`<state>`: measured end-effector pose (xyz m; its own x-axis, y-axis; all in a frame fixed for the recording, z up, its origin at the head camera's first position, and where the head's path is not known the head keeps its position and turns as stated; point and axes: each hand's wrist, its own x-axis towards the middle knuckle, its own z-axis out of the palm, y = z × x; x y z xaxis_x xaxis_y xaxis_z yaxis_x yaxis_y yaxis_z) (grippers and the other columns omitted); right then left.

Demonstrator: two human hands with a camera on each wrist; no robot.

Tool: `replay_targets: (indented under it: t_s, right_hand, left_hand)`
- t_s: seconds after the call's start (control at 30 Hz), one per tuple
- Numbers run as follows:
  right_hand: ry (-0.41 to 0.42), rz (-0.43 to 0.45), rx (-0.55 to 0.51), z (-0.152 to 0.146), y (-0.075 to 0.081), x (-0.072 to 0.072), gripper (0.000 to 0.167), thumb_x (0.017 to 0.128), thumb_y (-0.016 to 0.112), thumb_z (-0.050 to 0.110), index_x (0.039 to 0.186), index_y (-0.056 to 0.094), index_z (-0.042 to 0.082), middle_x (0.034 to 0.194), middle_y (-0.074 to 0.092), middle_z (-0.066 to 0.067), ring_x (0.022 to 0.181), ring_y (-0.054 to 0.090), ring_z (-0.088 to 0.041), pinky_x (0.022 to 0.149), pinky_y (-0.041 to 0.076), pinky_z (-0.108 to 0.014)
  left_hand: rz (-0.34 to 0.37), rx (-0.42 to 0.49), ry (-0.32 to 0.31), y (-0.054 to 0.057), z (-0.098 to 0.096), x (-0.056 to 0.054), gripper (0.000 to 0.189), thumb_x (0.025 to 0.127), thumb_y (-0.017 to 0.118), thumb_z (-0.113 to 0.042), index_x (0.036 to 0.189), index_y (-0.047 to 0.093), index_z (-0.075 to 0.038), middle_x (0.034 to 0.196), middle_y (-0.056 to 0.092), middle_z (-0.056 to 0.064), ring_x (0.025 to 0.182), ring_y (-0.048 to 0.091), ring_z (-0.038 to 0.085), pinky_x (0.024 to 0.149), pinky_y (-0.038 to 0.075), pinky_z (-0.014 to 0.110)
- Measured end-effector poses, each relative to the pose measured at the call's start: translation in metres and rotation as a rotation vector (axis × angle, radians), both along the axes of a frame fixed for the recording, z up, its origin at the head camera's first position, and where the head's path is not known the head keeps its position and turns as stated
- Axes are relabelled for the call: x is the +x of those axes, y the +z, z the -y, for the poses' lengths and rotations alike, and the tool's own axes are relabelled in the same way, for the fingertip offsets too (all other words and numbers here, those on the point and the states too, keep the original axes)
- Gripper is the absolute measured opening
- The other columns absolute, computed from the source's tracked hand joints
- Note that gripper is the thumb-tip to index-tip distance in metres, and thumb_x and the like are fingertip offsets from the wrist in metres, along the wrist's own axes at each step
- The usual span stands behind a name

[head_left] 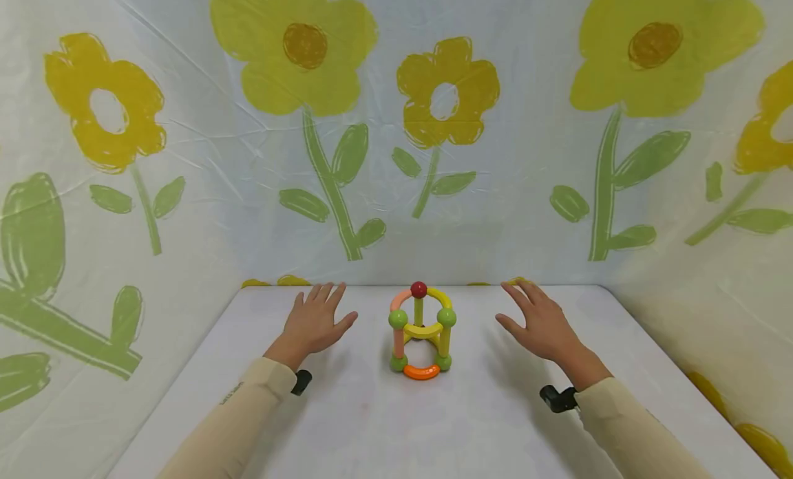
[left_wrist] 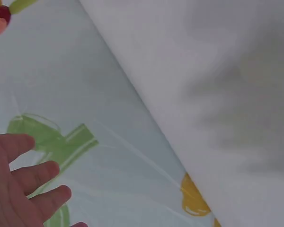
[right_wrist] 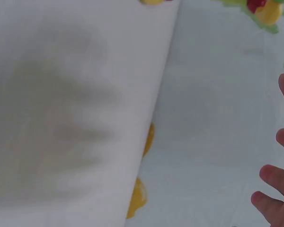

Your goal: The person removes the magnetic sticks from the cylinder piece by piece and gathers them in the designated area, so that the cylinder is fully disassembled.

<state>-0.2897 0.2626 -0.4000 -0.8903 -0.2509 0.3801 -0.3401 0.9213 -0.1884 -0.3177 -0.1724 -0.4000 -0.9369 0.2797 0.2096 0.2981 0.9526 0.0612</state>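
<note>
Multicoloured, plastic-looking ball-and-rod frame (head_left: 423, 332) is standing between spread left and right hands (head_left: 314, 325) (head_left: 545, 325); inward bumping could topple it.

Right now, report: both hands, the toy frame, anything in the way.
Left hand and right hand open, holding nothing. Toy frame standing on table between them, untouched. Nothing seen blocking either hand's way to it.

On the table (head_left: 409, 431) I see a toy frame (head_left: 423, 332), a person's left hand (head_left: 314, 322) to its left, right hand (head_left: 542, 325) to its right, both apart from it. Cloth (head_left: 508, 190) hangs behind and on either side.
</note>
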Motion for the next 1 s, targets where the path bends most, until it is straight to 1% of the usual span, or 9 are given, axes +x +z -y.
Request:
replay_targets:
  t_s: [0.17,0.27,0.4,0.57,0.7,0.8,0.9,1.0]
  right_hand:
    - [0.064,0.051,-0.048,0.018,0.014,0.007,0.065,0.095,0.055,0.046,0.149,0.036,0.016,0.153,0.032,-0.019,0.138,0.033,-0.044,0.104,0.032,-0.068]
    - [0.091,0.091,-0.072,0.029,0.021,0.010,0.064,0.094,0.058,0.044,0.149,0.036,0.018,0.155,0.031,-0.016,0.140,0.031,-0.043,0.106,0.031,-0.068]
    - [0.146,0.116,-0.110,0.043,0.027,0.013,0.061,0.093,0.061,0.038,0.147,0.039,0.020,0.154,0.034,-0.011,0.141,0.031,-0.038,0.108,0.031,-0.065]
    - [0.207,0.121,-0.135,0.056,0.030,0.016,0.058,0.092,0.064,0.033,0.145,0.043,0.020,0.152,0.037,-0.009,0.140,0.035,-0.035,0.109,0.033,-0.061]
    - [0.254,0.107,-0.133,0.065,0.031,0.016,0.057,0.091,0.065,0.028,0.144,0.045,0.019,0.151,0.039,-0.008,0.138,0.037,-0.034,0.109,0.035,-0.059]
    - [0.280,0.102,-0.132,0.072,0.031,0.016,0.056,0.090,0.065,0.025,0.143,0.046,0.018,0.150,0.041,-0.008,0.138,0.038,-0.033,0.109,0.036,-0.058]
    - [0.298,0.104,-0.134,0.077,0.030,0.016,0.055,0.090,0.066,0.023,0.142,0.048,0.017,0.149,0.042,-0.008,0.138,0.039,-0.033,0.109,0.037,-0.058]
    - [0.319,0.099,-0.126,0.081,0.027,0.017,0.054,0.089,0.066,0.023,0.140,0.049,0.017,0.148,0.043,-0.007,0.138,0.039,-0.032,0.109,0.037,-0.057]
  left_hand:
    - [-0.036,0.000,-0.029,0.009,-0.014,0.008,0.070,0.096,0.039,-0.058,0.150,0.035,-0.013,0.149,0.043,0.015,0.140,0.036,0.036,0.112,0.028,0.061]
    - [-0.062,0.011,-0.051,0.014,-0.023,0.013,0.067,0.097,0.041,-0.056,0.148,0.040,-0.013,0.146,0.047,0.013,0.137,0.041,0.034,0.111,0.032,0.059]
    - [-0.099,0.038,-0.091,0.019,-0.035,0.020,0.062,0.097,0.043,-0.054,0.144,0.046,-0.013,0.141,0.052,0.010,0.133,0.046,0.032,0.110,0.035,0.054]
    - [-0.161,0.065,-0.156,0.025,-0.050,0.029,0.054,0.096,0.049,-0.048,0.137,0.053,-0.014,0.134,0.058,0.008,0.127,0.052,0.029,0.107,0.041,0.050]
    - [-0.218,0.074,-0.213,0.026,-0.063,0.034,0.049,0.095,0.053,-0.045,0.132,0.058,-0.014,0.127,0.062,0.006,0.122,0.055,0.027,0.104,0.044,0.049]
    - [-0.258,0.077,-0.258,0.024,-0.072,0.037,0.045,0.094,0.055,-0.043,0.128,0.061,-0.014,0.122,0.064,0.004,0.118,0.057,0.025,0.102,0.046,0.047]
    - [-0.277,0.085,-0.298,0.023,-0.080,0.041,0.039,0.093,0.058,-0.038,0.123,0.064,-0.014,0.118,0.065,0.003,0.116,0.058,0.023,0.101,0.047,0.045]
    - [-0.284,0.074,-0.324,0.021,-0.087,0.044,0.034,0.093,0.058,-0.034,0.120,0.065,-0.014,0.115,0.065,0.001,0.114,0.058,0.021,0.101,0.047,0.043]
